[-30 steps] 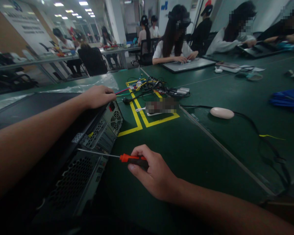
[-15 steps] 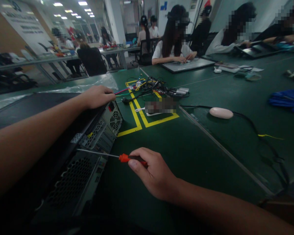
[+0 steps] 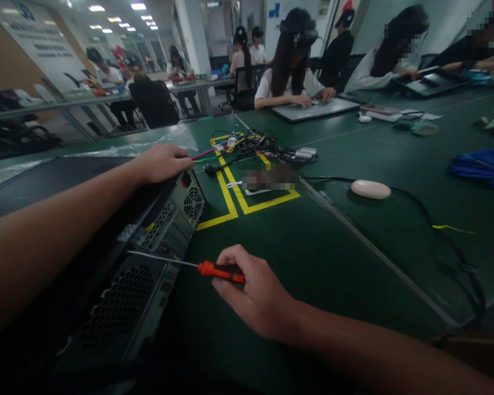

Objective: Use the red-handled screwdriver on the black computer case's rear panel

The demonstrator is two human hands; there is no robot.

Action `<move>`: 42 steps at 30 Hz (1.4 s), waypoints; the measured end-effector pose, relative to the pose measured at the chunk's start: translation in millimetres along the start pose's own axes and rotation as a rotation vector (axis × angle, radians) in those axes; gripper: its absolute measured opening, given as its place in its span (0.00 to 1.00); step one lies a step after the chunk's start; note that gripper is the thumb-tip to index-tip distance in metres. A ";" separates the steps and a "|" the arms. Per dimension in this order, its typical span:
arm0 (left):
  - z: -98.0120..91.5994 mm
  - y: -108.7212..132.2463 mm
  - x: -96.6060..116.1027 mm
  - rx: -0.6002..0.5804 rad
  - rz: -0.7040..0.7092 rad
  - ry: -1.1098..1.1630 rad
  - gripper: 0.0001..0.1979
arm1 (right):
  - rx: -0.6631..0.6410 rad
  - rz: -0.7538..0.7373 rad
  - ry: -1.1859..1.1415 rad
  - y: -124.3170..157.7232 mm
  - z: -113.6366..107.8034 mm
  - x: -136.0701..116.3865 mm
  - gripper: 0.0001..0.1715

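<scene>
A black computer case (image 3: 53,178) lies at the left, its grey rear panel (image 3: 170,222) with a fan grille and vents facing right. Over its far top corner lies my left hand (image 3: 160,163), fingers together and bent at the edge, gripping it. My right hand (image 3: 253,293) is closed loosely around the orange and black handle of a screwdriver (image 3: 214,270), thumb below and fingers above. The long metal shaft points left, and its tip meets the rear panel near the side cover's edge. What the tip sits on is too small to make out.
Beyond the case lies a tangle of cables (image 3: 259,144) by yellow tape (image 3: 267,204). A blurred-out item (image 3: 269,178) sits inside the tape. Further right are a white oval device (image 3: 370,190) on a black cord and blue cloth (image 3: 483,169). Co-workers sit across the green table (image 3: 333,263).
My right hand's fingers have loosened and shifted on the screwdriver handle, which shows more orange and appears turned. My left hand stays on the case.
</scene>
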State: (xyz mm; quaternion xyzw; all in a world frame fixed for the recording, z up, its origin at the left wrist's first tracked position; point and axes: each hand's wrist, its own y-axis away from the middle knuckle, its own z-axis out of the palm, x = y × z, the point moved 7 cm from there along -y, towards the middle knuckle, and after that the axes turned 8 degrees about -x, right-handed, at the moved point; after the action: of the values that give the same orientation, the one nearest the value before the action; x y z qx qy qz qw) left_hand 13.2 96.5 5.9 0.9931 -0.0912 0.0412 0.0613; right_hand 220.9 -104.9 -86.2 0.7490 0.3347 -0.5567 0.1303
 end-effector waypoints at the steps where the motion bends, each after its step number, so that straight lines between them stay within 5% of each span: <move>1: 0.1 -0.5 -0.5 0.001 0.004 0.000 0.30 | 0.000 -0.001 0.001 -0.2 -0.3 -0.2 0.06; 42: 2.4 -3.4 -1.7 -0.001 0.023 -0.044 0.29 | 0.005 0.003 -0.007 1.0 -0.2 1.9 0.07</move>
State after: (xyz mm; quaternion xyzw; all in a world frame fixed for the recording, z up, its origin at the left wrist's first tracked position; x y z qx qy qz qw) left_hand 12.3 99.8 2.9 0.9926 -0.1038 0.0202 0.0592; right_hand 222.0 -104.8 -88.0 0.7480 0.3316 -0.5599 0.1305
